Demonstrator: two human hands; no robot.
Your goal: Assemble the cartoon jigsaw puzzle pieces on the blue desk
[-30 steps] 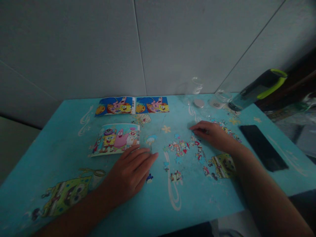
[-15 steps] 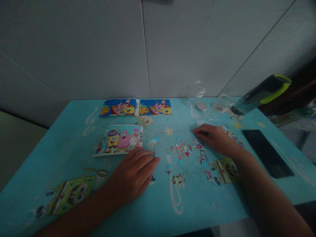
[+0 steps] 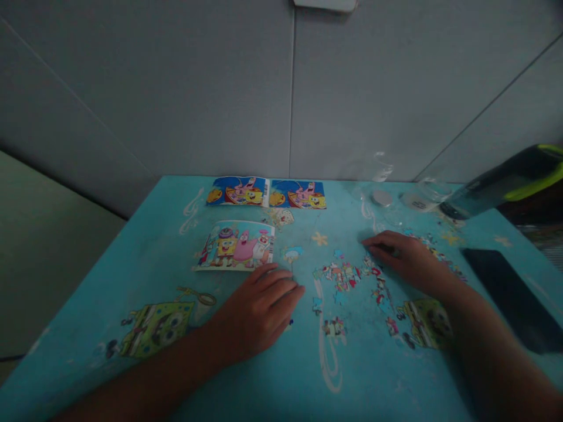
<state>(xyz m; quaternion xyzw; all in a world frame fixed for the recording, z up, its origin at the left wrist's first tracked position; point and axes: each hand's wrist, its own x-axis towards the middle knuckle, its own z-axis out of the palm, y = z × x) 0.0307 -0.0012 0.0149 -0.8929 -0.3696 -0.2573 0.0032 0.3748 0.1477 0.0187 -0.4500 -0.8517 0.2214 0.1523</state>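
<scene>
Clear containers (image 3: 417,201) and a bottle (image 3: 497,183) stand far right on the desk (image 3: 272,381), contents indistinct; your left hand (image 3: 257,310) lies loosely open, your right hand (image 3: 407,262) pinches, its hold unclear, puzzle pieces (image 3: 342,275) between.

Multicoloured puzzle pieces (image 3: 344,275): flat on turquoise table (image 3: 373,375), clustered, some apart.
</scene>
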